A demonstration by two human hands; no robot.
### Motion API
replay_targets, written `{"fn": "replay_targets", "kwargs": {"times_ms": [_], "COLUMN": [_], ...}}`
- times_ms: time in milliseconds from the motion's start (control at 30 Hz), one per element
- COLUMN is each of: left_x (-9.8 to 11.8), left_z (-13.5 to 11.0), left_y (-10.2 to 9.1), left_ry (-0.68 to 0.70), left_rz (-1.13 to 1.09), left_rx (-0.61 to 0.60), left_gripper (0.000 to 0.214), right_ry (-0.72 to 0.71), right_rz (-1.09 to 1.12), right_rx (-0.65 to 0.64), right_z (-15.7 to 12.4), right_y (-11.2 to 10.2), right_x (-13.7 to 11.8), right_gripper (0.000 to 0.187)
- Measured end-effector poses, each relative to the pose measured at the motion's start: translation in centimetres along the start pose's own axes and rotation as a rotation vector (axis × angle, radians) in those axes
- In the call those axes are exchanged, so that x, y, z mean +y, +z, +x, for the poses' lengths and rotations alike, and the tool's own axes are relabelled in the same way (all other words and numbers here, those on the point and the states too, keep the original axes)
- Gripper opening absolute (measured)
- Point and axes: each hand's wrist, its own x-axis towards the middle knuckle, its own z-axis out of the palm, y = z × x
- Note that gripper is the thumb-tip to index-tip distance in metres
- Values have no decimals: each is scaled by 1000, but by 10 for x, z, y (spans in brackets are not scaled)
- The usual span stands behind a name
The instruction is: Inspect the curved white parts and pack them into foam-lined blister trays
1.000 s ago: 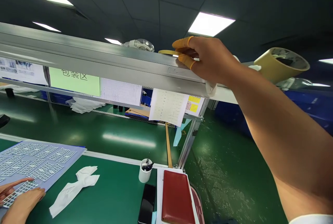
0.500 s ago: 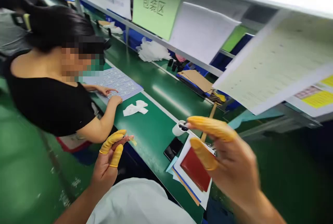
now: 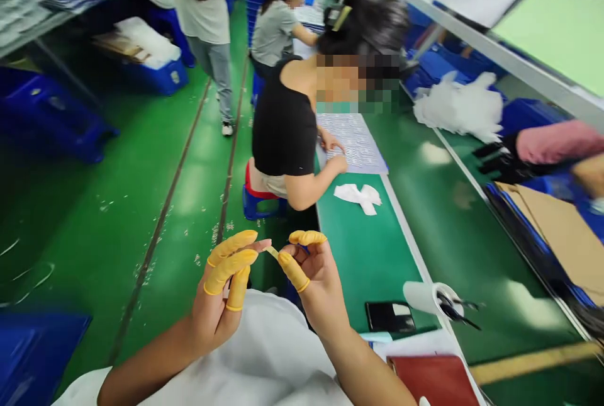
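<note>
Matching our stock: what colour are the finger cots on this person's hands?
The finger cots are amber yellow, shown best in the head view.

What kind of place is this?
It's probably a factory workshop. There's a long green workbench, a co-worker with hands on a sheet of small parts, and yellow finger cots on the person's fingers.

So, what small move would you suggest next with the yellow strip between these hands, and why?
Probably tighten the pinch with the right hand: the narrow yellow strip is tiny and bridges only the tips of that hand and the left hand, so it might slip.
</note>
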Motion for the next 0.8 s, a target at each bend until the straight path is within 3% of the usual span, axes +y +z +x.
{"fn": "replay_targets", "kwargs": {"times_ms": [133, 300, 433, 600, 800], "left_x": [-10, -27, -32, -29, -35], "left_z": [-13, -26, -26, -24, -34], "left_y": [-44, -110, -156, -185, -198], "left_ry": [-26, -120, -189, -283, -271], "left_rz": [79, 170, 143, 141, 261], "left_rx": [149, 316, 520, 677, 675], "left_gripper": [50, 50, 44, 47, 52], "right_ry": [94, 189, 209, 231, 370], "right_rz": [-76, -156, -222, -239, -216], "right_rx": [-167, -319, -422, -490, -615], "right_z": [28, 67, 90, 98, 102], "right_y": [46, 121, 176, 216, 244], "right_x": [20, 53, 79, 94, 104], "right_gripper": [41, 38, 36, 39, 48]}}
